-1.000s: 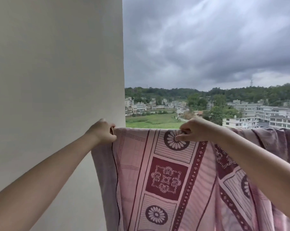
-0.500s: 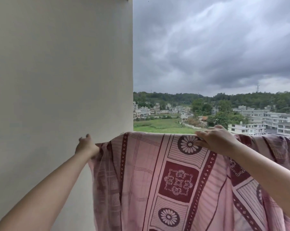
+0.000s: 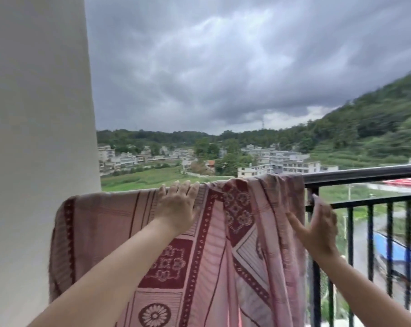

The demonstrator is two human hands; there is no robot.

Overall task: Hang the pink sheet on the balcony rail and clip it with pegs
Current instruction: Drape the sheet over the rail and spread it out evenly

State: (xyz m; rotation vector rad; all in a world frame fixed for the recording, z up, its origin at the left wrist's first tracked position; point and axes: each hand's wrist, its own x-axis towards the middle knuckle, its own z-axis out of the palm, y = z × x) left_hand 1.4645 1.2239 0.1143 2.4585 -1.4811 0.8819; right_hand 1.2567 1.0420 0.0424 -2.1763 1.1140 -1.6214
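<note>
The pink sheet point(image 3: 110, 223), patterned with dark red flowers and borders, hangs over the black balcony rail point(image 3: 365, 172) from the wall to about mid-frame. My left hand point(image 3: 177, 204) lies flat on the sheet at the rail top, fingers spread. My right hand point(image 3: 318, 225) is open beside the sheet's bunched right edge, fingertips touching the fabric. No pegs are in view.
A white wall point(image 3: 34, 138) closes off the left side right next to the sheet. To the right the rail is bare, with black vertical bars point(image 3: 369, 244) below it. Beyond lie fields, buildings and a green hillside under dark clouds.
The view has swung right. My left hand moved from the sheet's left end to its middle and flattened. My right hand let go of the top edge and dropped to the right edge.
</note>
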